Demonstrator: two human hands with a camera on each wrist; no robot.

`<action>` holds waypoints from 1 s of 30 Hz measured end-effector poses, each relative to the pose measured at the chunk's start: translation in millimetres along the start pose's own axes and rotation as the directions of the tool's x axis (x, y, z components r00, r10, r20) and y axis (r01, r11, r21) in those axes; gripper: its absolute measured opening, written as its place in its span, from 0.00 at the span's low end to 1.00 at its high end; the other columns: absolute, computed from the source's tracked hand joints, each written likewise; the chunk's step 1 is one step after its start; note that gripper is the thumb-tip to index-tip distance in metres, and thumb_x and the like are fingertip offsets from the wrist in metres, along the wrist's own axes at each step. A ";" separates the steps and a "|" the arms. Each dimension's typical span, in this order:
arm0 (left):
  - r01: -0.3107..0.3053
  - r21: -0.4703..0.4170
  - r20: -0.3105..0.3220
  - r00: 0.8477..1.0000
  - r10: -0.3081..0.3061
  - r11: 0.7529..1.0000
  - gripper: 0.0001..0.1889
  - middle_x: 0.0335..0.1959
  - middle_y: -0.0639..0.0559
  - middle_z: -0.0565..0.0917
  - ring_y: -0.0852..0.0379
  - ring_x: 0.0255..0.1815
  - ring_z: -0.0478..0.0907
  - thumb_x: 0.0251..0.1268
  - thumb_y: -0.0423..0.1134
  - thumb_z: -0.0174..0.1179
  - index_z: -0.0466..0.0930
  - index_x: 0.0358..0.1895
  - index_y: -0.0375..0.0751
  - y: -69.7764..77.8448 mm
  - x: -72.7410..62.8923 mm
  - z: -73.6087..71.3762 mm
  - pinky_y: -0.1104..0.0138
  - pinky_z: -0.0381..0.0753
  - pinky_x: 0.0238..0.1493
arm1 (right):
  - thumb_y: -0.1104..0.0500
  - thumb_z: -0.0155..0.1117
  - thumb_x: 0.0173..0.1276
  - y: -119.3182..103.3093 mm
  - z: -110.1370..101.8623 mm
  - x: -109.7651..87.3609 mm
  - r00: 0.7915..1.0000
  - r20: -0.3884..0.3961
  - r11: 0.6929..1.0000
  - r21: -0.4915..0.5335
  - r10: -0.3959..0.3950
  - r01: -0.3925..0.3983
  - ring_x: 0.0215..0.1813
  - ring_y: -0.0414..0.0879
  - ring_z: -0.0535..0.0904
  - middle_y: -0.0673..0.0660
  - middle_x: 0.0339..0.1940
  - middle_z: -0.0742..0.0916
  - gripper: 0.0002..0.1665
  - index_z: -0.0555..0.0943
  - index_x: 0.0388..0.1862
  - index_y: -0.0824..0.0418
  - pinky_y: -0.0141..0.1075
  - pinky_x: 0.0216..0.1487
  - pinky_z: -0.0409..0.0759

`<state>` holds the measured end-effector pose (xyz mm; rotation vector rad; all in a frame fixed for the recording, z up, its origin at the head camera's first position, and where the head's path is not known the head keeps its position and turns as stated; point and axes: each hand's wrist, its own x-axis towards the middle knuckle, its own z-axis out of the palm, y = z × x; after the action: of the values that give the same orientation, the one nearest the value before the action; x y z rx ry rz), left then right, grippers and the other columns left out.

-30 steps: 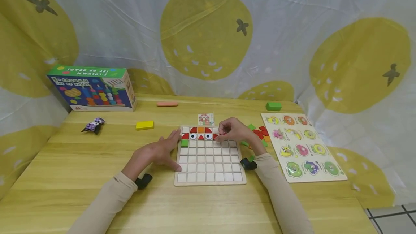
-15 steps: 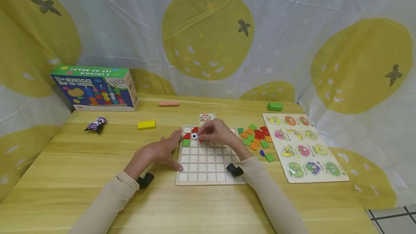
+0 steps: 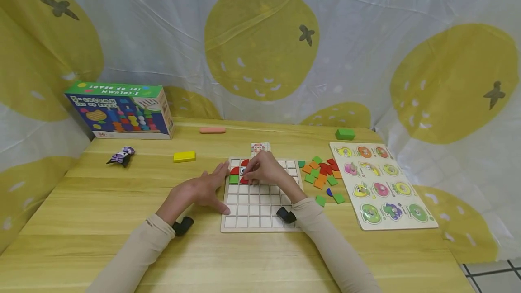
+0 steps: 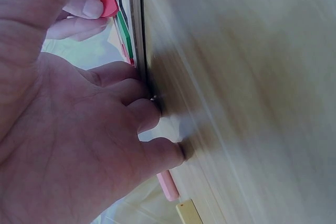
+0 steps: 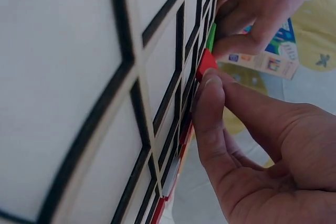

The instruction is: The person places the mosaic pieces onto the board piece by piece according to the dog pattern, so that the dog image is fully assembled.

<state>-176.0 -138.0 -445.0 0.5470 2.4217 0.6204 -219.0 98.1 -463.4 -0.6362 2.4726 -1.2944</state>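
Observation:
A wooden grid board lies on the table, with a green square tile and several red tiles near its far left corner. My right hand pinches a red tile between thumb and fingertips, low over the grid beside the green tile. That hand covers much of the upper rows, including part of an eye tile. My left hand rests at the board's left edge, fingers extended and thumb spread, as the left wrist view also shows. Behind the board lies a small pattern card.
Loose green, orange and red tiles lie right of the board, beside a fruit puzzle board. A green block, pink bar, yellow block, purple-and-black figure and toy box stand farther out.
My right hand has moved left across the board, from the right of the eye tiles to beside the green tile, bringing a red tile. My left hand stays at the board's edge.

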 end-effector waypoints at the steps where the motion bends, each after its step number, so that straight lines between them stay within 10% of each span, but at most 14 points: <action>1: -0.002 0.000 0.000 1.000 0.002 1.000 0.74 0.90 0.34 0.39 0.14 0.83 0.39 0.57 0.56 0.82 0.30 0.89 0.36 -0.1 0.1 0.1 0.25 0.47 0.79 | 0.70 0.76 0.69 -0.7 0.6 -0.1 1.000 0.002 1.000 -0.002 -0.001 0.001 0.24 0.45 0.89 0.58 0.26 0.92 0.02 0.93 0.35 0.70 0.37 0.29 0.89; 23: -0.032 0.004 0.002 0.999 0.032 0.999 0.72 0.90 0.34 0.37 0.21 0.86 0.38 0.59 0.56 0.82 0.32 0.88 0.34 -0.5 0.5 0.2 0.29 0.43 0.82 | 0.63 0.73 0.75 -5.0 -4.2 -7.2 0.999 -0.030 0.997 -0.076 -0.033 0.031 0.29 0.50 0.90 0.56 0.29 0.93 0.06 0.94 0.40 0.65 0.32 0.33 0.86; 30: -0.004 -0.011 0.006 1.000 0.004 1.000 0.74 0.90 0.34 0.37 0.15 0.84 0.38 0.58 0.57 0.82 0.30 0.89 0.36 -0.8 -0.5 -0.7 0.29 0.45 0.81 | 0.60 0.72 0.78 0.9 -40.0 -19.4 0.993 -0.063 0.992 -0.071 -0.105 0.100 0.35 0.61 0.91 0.65 0.36 0.93 0.11 0.92 0.48 0.67 0.33 0.34 0.82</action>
<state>-176.3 -139.2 -444.6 0.5483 2.4112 0.6322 -219.8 136.5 -440.9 -0.7577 2.5781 -1.2925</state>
